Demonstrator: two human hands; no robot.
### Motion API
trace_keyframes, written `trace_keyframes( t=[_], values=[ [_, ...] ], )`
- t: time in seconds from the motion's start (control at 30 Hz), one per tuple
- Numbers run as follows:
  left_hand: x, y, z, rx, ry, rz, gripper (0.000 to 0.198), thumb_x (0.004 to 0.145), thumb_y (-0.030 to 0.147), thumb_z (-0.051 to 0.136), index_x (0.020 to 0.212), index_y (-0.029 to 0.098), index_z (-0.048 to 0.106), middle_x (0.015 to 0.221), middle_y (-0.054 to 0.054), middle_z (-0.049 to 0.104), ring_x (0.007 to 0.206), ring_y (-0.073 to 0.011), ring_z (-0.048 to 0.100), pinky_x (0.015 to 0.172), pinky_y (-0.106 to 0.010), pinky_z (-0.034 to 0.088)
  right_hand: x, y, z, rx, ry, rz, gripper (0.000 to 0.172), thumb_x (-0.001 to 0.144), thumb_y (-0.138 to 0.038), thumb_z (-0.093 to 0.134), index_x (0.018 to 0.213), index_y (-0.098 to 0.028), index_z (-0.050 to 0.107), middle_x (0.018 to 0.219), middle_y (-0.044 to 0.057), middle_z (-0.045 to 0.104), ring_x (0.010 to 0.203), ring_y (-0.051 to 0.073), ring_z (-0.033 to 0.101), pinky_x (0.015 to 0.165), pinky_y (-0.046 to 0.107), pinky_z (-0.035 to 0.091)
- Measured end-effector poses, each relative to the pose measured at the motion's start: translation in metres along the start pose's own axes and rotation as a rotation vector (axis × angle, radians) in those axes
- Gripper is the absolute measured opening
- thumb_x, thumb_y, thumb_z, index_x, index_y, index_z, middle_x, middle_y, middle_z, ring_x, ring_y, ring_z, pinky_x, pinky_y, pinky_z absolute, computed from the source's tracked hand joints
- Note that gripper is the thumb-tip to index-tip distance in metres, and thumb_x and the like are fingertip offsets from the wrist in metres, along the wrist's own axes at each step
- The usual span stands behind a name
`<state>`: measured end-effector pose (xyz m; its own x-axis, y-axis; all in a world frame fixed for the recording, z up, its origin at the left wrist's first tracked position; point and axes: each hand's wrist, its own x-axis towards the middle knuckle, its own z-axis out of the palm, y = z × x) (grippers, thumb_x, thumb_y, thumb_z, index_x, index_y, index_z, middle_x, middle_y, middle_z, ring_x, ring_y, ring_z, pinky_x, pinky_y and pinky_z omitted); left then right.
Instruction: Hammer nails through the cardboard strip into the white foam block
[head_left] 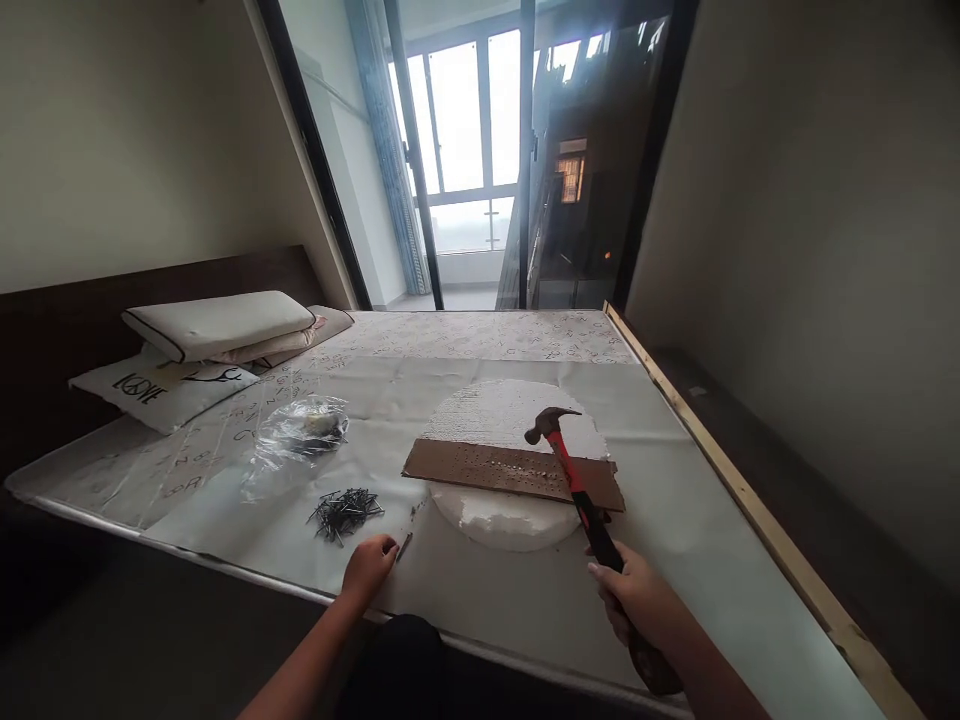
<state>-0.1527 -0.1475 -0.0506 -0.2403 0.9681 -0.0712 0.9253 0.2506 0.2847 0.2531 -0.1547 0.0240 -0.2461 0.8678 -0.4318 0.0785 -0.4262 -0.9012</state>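
Foam disc: the round white foam disc (499, 530) lay flat on a smooth pale sheet (487, 595) spread over a bed (480, 335) with a patterned mattress.
Brown strip: a long, flat brown strip of board (442, 460) lay across the disc, its ends jutting past the disc on both sides; dark dots and pale specks, too small to make out, ran along its middle.
Hammer: a claw hammer (574, 475) with a dark metal head and a red-and-black handle slanted over the right part of the disc; whether its head touched anything could not be told.
Right hand: the right hand (637, 590), near and to the right of the disc, had its fingers wrapped round the handle.
Left hand: the left hand (370, 567), near and to the left of the disc, had its fingers curled narrow; whether they pinched anything could not be told.
Slim dark piece: a slim dark metal piece (405, 547) showed just beside those fingertips, between hand and disc.
Nails: a loose heap of dark metal nails (345, 513) lay left of the disc.
Bag: a crumpled clear plastic bag (300, 435) sat farther left of the disc.
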Motion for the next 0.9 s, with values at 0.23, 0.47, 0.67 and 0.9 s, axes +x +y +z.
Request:
trace_keyframes(
  t=[0.23,0.47,0.67,0.9],
  values=[
    [0.013,0.016,0.009,0.05,-0.026,-0.075,0.02,0.072,0.021,0.046,0.08,0.017,0.064,0.086,-0.006,0.067,0.083,-0.017,0.058,0.066,-0.021,0.036,0.004,-0.003,-0.004,0.097,0.004,-0.015,0.029,0.065,-0.036,0.05,0.088,-0.021,0.038,0.041,-0.013,0.033,0.026,0.006,0.029,0.027,0.02,0.028],
    [0.031,0.019,0.002,0.055,-0.103,-0.175,0.013,0.065,0.019,0.052,0.068,0.016,0.064,0.079,-0.007,0.068,0.079,-0.0198,0.06,0.06,-0.022,0.036,0.005,-0.008,-0.01,0.109,0.009,0.012,0.028,0.064,-0.032,0.049,0.087,-0.021,0.037,0.04,-0.013,0.036,0.026,0.006,0.03,0.027,0.019,0.028],
    [0.031,0.028,-0.022,-0.069,-0.001,-0.063,0.019,0.071,0.025,0.048,0.07,0.017,0.065,0.076,-0.003,0.069,0.076,-0.0185,0.062,0.061,-0.022,0.039,0.003,-0.013,-0.013,0.111,0.042,-0.008,0.027,0.065,-0.03,0.047,0.087,-0.021,0.036,0.04,-0.013,0.036,0.026,0.007,0.03,0.026,0.02,0.029],
    [0.041,0.14,-0.041,-0.491,0.223,0.274,0.027,0.071,0.039,0.052,0.081,0.019,0.067,0.077,-0.003,0.07,0.069,-0.017,0.063,0.063,-0.024,0.047,-0.003,-0.019,-0.013,0.047,0.017,-0.017,0.022,0.068,-0.027,0.045,0.087,-0.021,0.038,0.04,-0.013,0.035,0.026,0.007,0.03,0.027,0.02,0.029]
  ],
)
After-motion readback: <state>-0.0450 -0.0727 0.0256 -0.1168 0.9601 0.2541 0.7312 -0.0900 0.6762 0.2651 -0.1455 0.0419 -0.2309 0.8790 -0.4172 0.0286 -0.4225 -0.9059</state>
